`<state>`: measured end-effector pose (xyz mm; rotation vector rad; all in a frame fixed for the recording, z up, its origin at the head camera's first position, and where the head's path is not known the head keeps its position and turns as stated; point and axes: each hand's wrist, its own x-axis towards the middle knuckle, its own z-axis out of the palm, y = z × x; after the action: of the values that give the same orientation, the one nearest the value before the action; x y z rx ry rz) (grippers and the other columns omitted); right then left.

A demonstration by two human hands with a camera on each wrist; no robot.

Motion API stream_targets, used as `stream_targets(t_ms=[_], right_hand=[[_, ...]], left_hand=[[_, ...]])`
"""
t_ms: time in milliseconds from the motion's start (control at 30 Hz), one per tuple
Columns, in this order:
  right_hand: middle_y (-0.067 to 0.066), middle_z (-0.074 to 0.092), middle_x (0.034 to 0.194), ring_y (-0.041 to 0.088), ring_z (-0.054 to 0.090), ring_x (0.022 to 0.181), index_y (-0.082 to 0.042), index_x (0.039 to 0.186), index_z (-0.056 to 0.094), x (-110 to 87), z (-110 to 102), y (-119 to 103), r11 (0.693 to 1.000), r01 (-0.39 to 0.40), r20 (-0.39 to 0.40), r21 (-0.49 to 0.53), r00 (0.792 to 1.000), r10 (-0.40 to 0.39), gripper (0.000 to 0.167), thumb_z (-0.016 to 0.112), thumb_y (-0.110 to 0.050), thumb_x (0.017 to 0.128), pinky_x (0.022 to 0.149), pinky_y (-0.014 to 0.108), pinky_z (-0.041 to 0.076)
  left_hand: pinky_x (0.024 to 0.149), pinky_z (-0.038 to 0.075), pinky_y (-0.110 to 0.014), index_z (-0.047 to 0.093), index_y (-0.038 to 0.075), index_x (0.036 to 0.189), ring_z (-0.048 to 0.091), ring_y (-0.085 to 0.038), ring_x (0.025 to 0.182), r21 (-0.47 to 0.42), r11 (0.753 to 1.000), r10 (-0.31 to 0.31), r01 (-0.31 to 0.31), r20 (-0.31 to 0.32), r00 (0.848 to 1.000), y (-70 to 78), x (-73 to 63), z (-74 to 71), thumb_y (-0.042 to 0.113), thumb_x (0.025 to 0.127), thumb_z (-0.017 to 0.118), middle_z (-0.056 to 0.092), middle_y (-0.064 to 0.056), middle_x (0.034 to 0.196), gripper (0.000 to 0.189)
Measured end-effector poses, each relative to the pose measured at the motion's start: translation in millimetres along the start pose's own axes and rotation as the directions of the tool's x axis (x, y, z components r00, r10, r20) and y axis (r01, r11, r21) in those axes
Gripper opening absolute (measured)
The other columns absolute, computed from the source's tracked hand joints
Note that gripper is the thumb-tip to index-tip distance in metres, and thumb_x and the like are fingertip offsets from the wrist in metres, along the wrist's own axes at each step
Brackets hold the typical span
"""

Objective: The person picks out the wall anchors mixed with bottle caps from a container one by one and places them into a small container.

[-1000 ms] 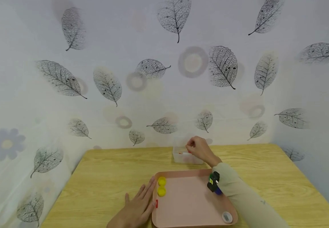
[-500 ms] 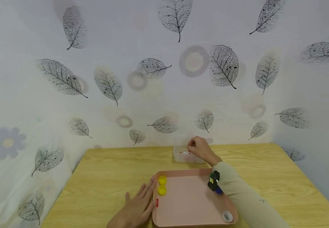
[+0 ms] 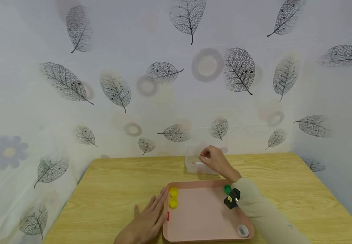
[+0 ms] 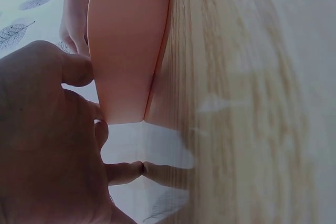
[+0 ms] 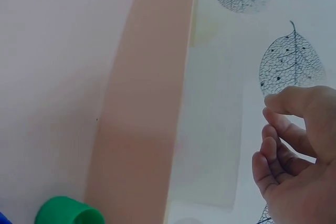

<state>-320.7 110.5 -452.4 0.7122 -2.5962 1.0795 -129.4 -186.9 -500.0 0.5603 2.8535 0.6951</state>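
In the head view my right hand (image 3: pixel 215 160) is over a small translucent box (image 3: pixel 201 168) at the table's back. Its fingers are curled, thumb tip close to index fingertip; the right wrist view shows nothing between them. A white piece (image 3: pixel 199 163) with a bit of red lies in the box. My left hand (image 3: pixel 145 220) lies with straight fingers against the left side of a pink tray (image 3: pixel 204 210); the left wrist view shows its fingertips at the tray wall (image 4: pixel 126 51). Two yellow caps (image 3: pixel 173 198) and a red piece (image 3: pixel 168 216) lie along that side.
A green cap (image 3: pixel 227 189) is in the tray's far right corner, and a white round piece (image 3: pixel 243 231) in the near right corner. Something blue is mostly hidden by the black wrist camera (image 3: pixel 232 199). A leaf-printed cloth (image 3: pixel 176 101) stands behind the wooden table (image 3: pixel 124 179).
My right wrist and sleeve have shifted slightly right, uncovering the green cap and covering more of the blue thing. The right fingertips stay over the box. My left hand has not moved.
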Motion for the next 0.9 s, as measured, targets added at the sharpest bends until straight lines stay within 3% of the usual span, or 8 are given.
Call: stream_targets(t_ms=[300,533,900], right_hand=[[0.002,0.067,0.090,0.018,0.061,0.081,-0.006,0.095,0.072,-25.3,-5.2,-21.4,0.995,-0.011,-0.011,0.098,1.000,0.012,0.005,0.076,-0.008,0.092,0.073,0.032,0.053],[0.000,0.065,0.088,0.014,0.058,0.078,-0.007,0.093,0.072,-43.6,-3.4,-38.3,0.988,-0.002,-0.067,0.153,0.998,0.013,0.007,0.078,-0.006,0.090,0.070,0.028,0.052],[-0.004,0.065,0.086,0.018,0.058,0.076,-0.008,0.091,0.073,-75.1,9.5,-61.9,0.963,0.036,-0.130,0.267,0.991,0.000,0.007,0.079,-0.005,0.088,0.072,0.035,0.055]], left_hand=[[0.091,0.005,-0.094,0.006,0.026,0.167,0.024,-0.039,0.152,-0.001,1.000,-0.012,0.012,0.011,1.000,0.9,0.2,-2.4,0.051,0.111,0.027,0.002,0.008,0.172,0.065],[0.092,0.005,-0.094,0.004,0.028,0.167,0.025,-0.038,0.152,-0.008,1.000,-0.027,0.028,0.021,0.999,3.4,-1.0,-4.9,0.052,0.111,0.027,0.000,0.011,0.172,0.065],[0.091,0.006,-0.094,0.009,0.024,0.167,0.025,-0.040,0.152,-0.009,1.000,-0.015,0.015,0.013,1.000,4.3,-1.1,-3.3,0.050,0.111,0.029,0.003,0.007,0.173,0.065]])
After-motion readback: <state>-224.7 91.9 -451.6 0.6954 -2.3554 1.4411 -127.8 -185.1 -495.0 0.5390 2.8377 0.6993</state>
